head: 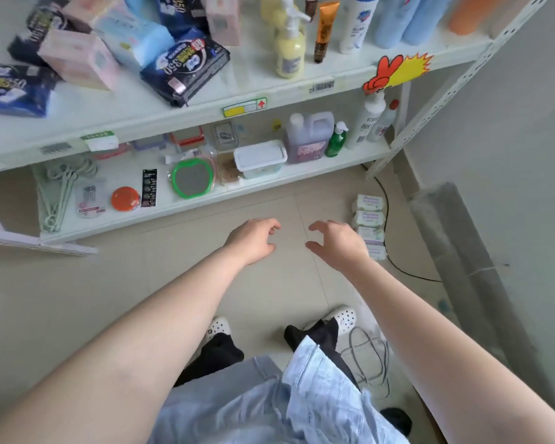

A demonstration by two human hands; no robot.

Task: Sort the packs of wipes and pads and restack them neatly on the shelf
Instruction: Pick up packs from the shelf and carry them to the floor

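Note:
Packs of pads lie jumbled on the upper white shelf (116, 115): a dark blue pack (185, 70) near the front, a pink pack (77, 59), a light blue pack (135, 40), and another dark blue pack (12, 89) at the far left. A row of small white wipe packs (369, 216) lies on the floor at the right. My left hand (253, 240) and my right hand (337, 241) hang over the floor in front of the lower shelf, fingers loosely curled, holding nothing.
Bottles (290, 49) stand on the upper shelf's right half. The lower shelf holds a green mirror (191, 177), a white lidded box (260, 158), a purple jug (308, 136), hangers and small goods. A black cable (394, 264) and a grey roll (462, 251) lie on the floor at right.

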